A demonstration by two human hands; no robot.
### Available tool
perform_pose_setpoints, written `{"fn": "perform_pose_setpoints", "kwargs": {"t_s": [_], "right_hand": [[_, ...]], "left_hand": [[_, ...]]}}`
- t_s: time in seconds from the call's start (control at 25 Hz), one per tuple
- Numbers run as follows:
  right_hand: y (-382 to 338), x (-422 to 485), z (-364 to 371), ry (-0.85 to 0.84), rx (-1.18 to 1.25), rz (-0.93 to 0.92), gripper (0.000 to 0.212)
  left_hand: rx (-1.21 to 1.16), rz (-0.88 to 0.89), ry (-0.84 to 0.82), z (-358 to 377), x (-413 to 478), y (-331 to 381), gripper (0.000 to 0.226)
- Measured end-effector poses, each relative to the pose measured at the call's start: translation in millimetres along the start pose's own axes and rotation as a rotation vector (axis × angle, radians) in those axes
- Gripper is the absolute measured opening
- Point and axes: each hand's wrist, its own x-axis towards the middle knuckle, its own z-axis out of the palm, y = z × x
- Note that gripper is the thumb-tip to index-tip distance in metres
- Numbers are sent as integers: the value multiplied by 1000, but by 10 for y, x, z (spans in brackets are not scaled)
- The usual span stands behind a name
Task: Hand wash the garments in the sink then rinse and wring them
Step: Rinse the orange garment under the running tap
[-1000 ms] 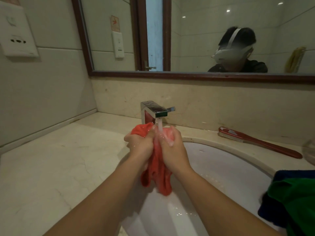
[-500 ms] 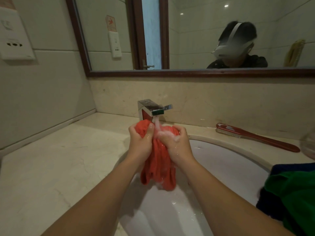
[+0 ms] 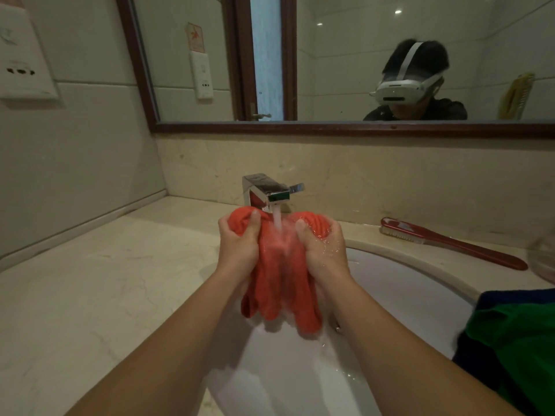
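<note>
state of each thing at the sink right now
square chrome tap, running
red cloth garment, wet, bunched under the tap
left hand, grips the garment's left side
right hand, grips its right side
red long-handled brush, lying flat on the counter
green and dark blue garments, piled at the basin's right edge

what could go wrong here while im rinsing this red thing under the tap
The stream from the faucet hits the red garment high up, between the left hand and right hand, so water may splash past the sink onto the counter. The green garment lies at the sink's right edge and could catch red-tinted splashes or slip in.
</note>
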Motion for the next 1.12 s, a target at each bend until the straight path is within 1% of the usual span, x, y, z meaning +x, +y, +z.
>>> {"fn": "perform_pose_setpoints", "kwargs": {"t_s": [0.08, 0.12, 0.2, 0.32, 0.4, 0.48, 0.56, 0.64, 0.68, 0.8, 0.84, 0.92, 1.0, 1.08, 1.12], "right_hand": [[35, 9, 49, -37, 61, 1, 45], [51, 14, 73, -56, 37, -23, 40], [56, 5, 73, -80, -42, -55, 36], [35, 9, -15, -53, 10, -10, 43], [61, 62, -49, -28, 22, 6, 44], [69, 72, -18, 12, -14, -4, 45], [57, 40, 55, 26, -37, 6, 47], [70, 14, 115, -24, -79, -9, 38], [76, 1, 122, -44, -97, -15, 34], [107, -6, 94, -109, -52, 5, 25], [109, -12, 100, -125, -23, 13, 23], [102, -51, 153, -108, -8, 37, 28], [137, -99, 222, -110, -57, 70, 41], [193, -158, 271, -143, -115, 58, 45], [219, -166, 276, -147, -121, 42, 44]], "left_hand": [[-24, -39, -58, -14, -17, -29, 63], [-30, -44, -83, -11, -40, -25, 68], [-2, -33, -72, -5, -46, -29, 61], [-42, -8, 46, -44, 8, 10, 46], [-60, 1, 58, -61, 20, 27, 46], [-26, 21, 59, -52, 29, -1, 46], [-41, 13, 36, -17, 11, -2, 52], [-60, -12, -32, 1, 8, -22, 65], [-72, -23, -58, 2, -4, -19, 66], [-115, -56, -73, -28, -47, 14, 46], [-117, -47, -71, -36, -57, 30, 44], [-96, -23, -44, -55, -68, 43, 41], [-95, -21, -23, -78, -79, 53, 40], [-90, -19, 10, -113, -99, 71, 39], [-83, -16, 24, -135, -105, 75, 39]]}}
